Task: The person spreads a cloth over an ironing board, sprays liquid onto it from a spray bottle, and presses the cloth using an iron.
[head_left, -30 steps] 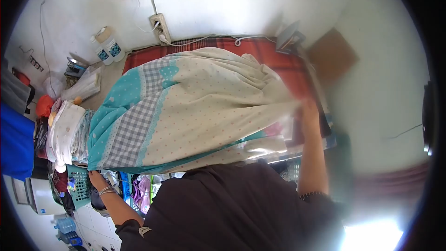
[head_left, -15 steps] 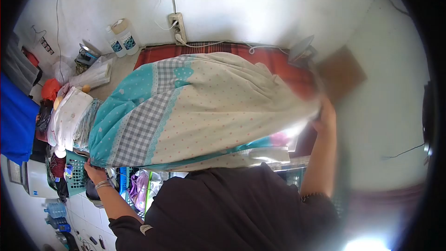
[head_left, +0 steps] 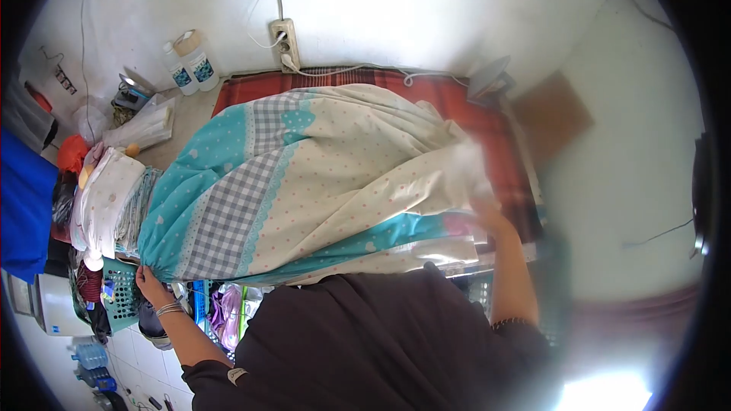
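Note:
A large bed sheet [head_left: 343,175], cream with pink dots, turquoise parts and a grey checked band, lies spread in loose folds across the table. At its gathered near left corner, my left hand [head_left: 152,286] is closed with the turquoise edge pinched in its fingers. My right hand [head_left: 491,217] is at the sheet's right end, against the cream fabric. Motion smears its fingers, so their grip does not show. Underneath the sheet is a red checked cloth [head_left: 518,190].
An iron [head_left: 489,82] stands at the back right, its cord running to a wall socket [head_left: 285,44]. Two bottles [head_left: 199,65] stand at the back left. Folded cloths [head_left: 114,202] are stacked at the left, above a green basket [head_left: 122,297]. A brown board [head_left: 552,118] lies to the right.
My right hand has moved left and slightly nearer to me, and the sheet's right end has shifted left, uncovering more red cloth. My left hand stays on its corner.

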Available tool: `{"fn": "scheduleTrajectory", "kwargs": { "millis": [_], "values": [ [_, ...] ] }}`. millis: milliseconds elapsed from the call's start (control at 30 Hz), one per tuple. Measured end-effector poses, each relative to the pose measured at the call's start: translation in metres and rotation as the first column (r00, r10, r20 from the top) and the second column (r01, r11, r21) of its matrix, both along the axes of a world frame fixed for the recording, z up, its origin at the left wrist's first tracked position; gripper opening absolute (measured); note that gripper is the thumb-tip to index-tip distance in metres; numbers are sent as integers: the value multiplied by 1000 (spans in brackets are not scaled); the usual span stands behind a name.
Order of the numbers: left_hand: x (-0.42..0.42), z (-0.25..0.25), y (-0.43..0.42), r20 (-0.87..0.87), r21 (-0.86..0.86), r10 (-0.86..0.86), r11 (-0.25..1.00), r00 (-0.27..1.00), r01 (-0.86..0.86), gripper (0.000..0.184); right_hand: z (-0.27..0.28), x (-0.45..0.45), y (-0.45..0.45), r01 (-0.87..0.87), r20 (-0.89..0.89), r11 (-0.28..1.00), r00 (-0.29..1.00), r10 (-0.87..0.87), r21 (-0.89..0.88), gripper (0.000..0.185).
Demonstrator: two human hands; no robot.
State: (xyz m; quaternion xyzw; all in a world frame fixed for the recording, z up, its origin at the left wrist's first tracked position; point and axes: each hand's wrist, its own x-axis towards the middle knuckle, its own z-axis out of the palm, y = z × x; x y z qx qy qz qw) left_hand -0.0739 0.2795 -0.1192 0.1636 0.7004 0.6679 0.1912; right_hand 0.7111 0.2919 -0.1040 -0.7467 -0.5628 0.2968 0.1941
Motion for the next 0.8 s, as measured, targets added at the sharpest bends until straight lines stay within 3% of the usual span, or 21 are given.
{"fn": "scheduleTrajectory", "kwargs": {
  "millis": [33,67,133,167,200,267,300,367,433,533,567,600,667,733,800],
  "values": [
    [-1,-1,3,7,40,5,999,1000,-6,30,-9,0,-3,25,140,999,990,-28,30,52],
    [-3,-3,8,12,34,-5,999,1000,4,30,-15,0,-5,34,144,999,989,-37,24,52],
    [-6,-1,19,-4,136,1,991,1000,-1,34,-1,-22,-3,-117,373,987,925,67,113,46],
    [-7,4,24,-70,109,-8,994,998,16,35,-48,0,8,7,210,983,977,-46,185,35],
    [-10,7,30,-69,109,-10,994,998,17,35,-38,-2,13,8,212,983,976,-48,184,35],
    [-23,15,44,-364,-5,41,999,931,-45,35,8,-17,30,197,157,956,960,-233,217,30],
    [-23,25,50,-418,25,93,996,903,-91,33,24,-10,36,178,111,956,972,-208,232,30],
    [-4,63,55,-405,23,84,996,910,-82,33,71,-11,31,171,58,954,980,-191,248,31],
    [-5,71,61,-339,67,67,997,938,-47,33,129,-30,15,49,284,952,949,-139,302,34],
    [-10,69,60,-265,65,45,997,963,-29,34,124,-21,-8,-57,382,957,922,-59,285,37],
    [-12,65,59,-310,-7,49,999,950,-54,34,124,-34,-22,-101,377,902,923,-72,420,28],
    [-18,56,58,-303,-12,41,999,952,-47,34,109,-27,-32,-98,384,905,920,-76,415,28],
    [-30,33,58,-265,13,25,1000,964,-22,34,70,-1,-44,-218,613,877,783,-105,429,18],
    [-36,20,59,-248,-11,22,1000,969,-25,33,63,4,-44,-269,572,821,816,-83,503,13],
    [-37,16,58,-323,-71,3,997,946,-28,31,37,20,-41,74,290,760,897,-335,646,13]
  ]
}}
